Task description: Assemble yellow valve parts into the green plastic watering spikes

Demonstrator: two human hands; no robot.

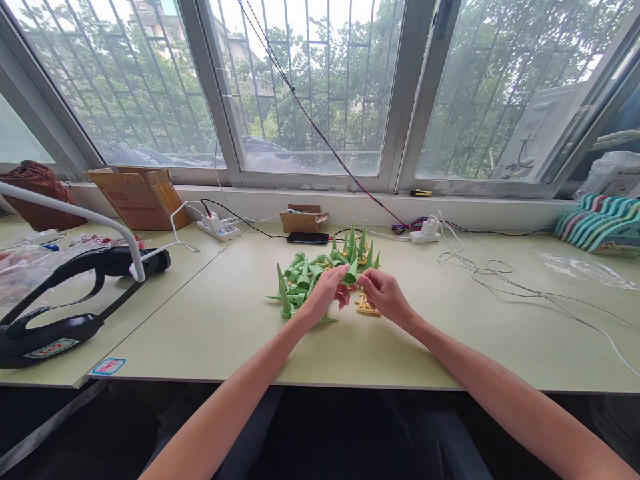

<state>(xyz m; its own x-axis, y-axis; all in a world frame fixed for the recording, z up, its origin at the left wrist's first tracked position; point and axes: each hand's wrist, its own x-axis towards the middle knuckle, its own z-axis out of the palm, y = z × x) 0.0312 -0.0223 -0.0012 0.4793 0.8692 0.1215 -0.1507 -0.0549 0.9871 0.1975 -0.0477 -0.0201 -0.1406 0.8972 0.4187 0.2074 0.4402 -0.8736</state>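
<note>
My left hand (329, 293) holds a green plastic cone-shaped spike (351, 273) between thumb and fingers, its wide end toward my right hand. Close beside that end, my right hand (384, 293) is closed in a pinch; whatever lies between its fingertips is too small to make out. A heap of similar green spikes (303, 272) lies to the left and behind my left hand, a few of them standing point up. More upright green spikes (362, 241) stand just behind both hands. Small yellow plastic parts (367, 305) lie on the table under my right hand.
Behind the heap are a black phone (308, 238) and a small open cardboard box (303, 219). Power strips (219, 230) and loose white cables (495, 270) run along the back and right. A black head strap (95, 287) lies left; turquoise hangers (600, 223) are far right.
</note>
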